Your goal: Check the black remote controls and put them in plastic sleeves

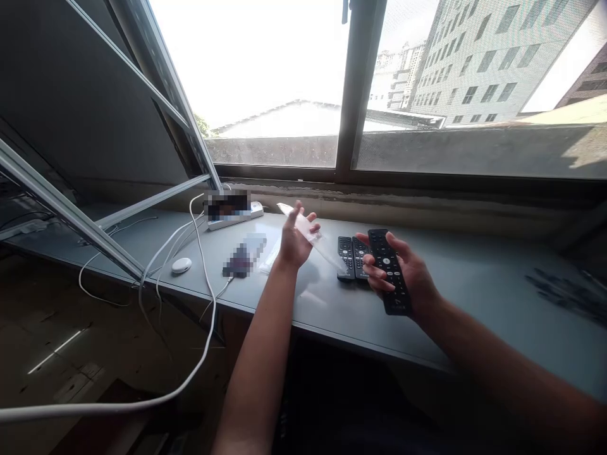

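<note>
My right hand is wrapped round a long black remote control, held above the grey sill. My left hand is raised to the left of it and pinches a clear plastic bag that trails down toward the sill. Two more black remotes lie side by side on the grey sill, between my two hands and just behind the held one.
A blurred phone on a cable, a small white round device and a white power strip sit at the left of the sill. White cables hang off its edge. A metal frame slants at left. The window is behind.
</note>
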Action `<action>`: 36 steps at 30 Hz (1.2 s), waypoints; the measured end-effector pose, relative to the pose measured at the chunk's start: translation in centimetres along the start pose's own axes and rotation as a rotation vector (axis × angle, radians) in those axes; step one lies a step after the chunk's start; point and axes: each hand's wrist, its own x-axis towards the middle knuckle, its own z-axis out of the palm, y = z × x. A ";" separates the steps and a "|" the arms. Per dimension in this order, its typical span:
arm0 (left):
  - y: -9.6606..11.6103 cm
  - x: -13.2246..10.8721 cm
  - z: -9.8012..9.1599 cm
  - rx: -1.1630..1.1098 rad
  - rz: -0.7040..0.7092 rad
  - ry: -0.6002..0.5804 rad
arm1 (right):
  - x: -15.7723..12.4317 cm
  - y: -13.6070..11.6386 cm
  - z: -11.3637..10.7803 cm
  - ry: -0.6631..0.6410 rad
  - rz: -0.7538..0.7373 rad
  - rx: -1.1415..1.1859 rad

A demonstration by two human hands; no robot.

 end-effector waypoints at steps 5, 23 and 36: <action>-0.8 0.6 -0.8 0.482 -0.125 -0.016 | 0.0 -0.2 0.0 0.005 -0.010 0.006; 11.0 3.8 -3.4 1.402 -0.081 -0.011 | 0.2 -0.2 -0.1 -0.025 -0.015 -0.009; 5.1 5.3 1.8 1.465 0.123 0.054 | 0.9 0.5 -0.6 0.006 0.094 -0.098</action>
